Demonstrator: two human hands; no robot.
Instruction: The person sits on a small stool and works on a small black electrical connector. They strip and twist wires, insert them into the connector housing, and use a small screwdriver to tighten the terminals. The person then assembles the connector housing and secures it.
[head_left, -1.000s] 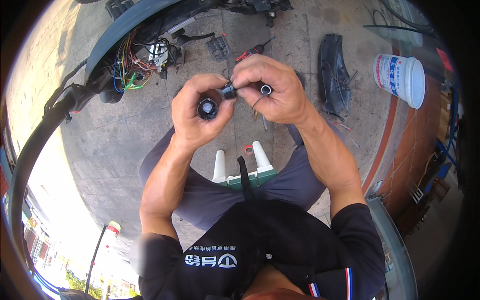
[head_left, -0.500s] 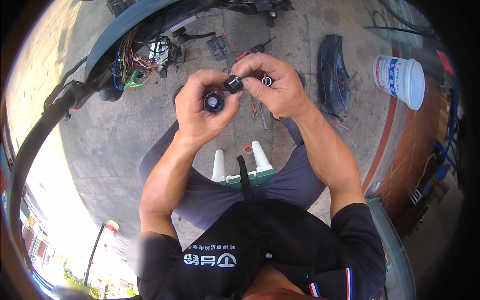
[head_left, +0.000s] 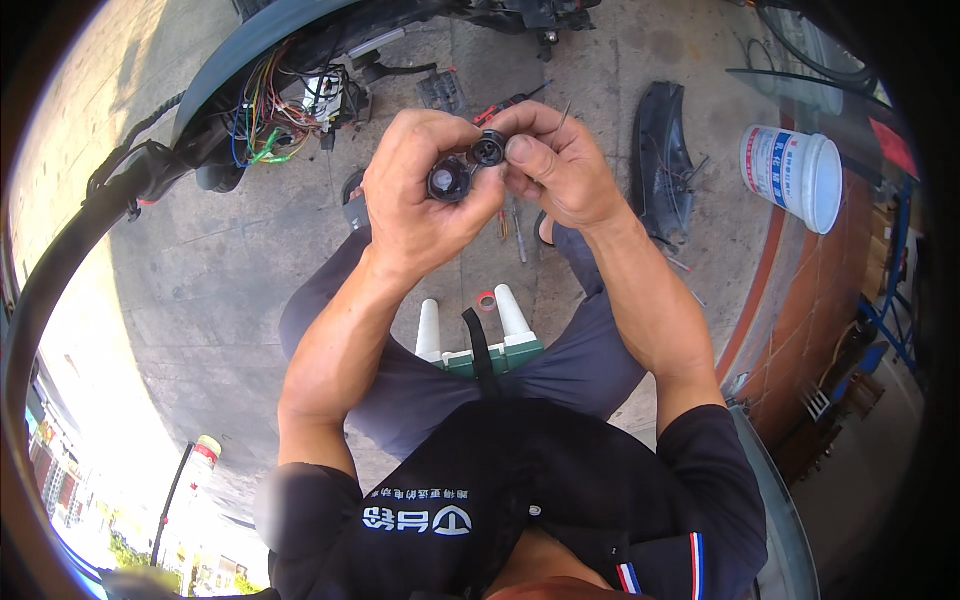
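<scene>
Two black, round parts are in the person's hands, above and slightly left of the stool (head_left: 520, 354) in the view. The lower, the cup (head_left: 450, 183), is glossy and dark-walled, with its mouth turned toward the camera and a pale disc (head_left: 443, 181) inside. The upper, the cap (head_left: 488, 150), is smaller and ring-shaped, with a dark hollow facing the same way. The two lie close together; whether they are joined cannot be told.

The left hand (head_left: 400, 190) is curled, with its fingers and thumb closed around the cup; the thumb reaches up beside the cap. Its other fingertips are hidden. The right hand (head_left: 568, 180) has its thumb and index finger together on the right edge of the cap, and the remaining fingers are folded. A thin rod (head_left: 567, 114) projects past the right knuckles; how it is gripped cannot be seen.

Around the stool: red tape (head_left: 486, 301) lies just ahead of it; a slender tool (head_left: 519, 235) farther ahead; coloured wires (head_left: 268, 105) ahead and to the left; a curved black panel (head_left: 657, 165) ahead and to the right; a white bucket (head_left: 820, 185) farther right.
</scene>
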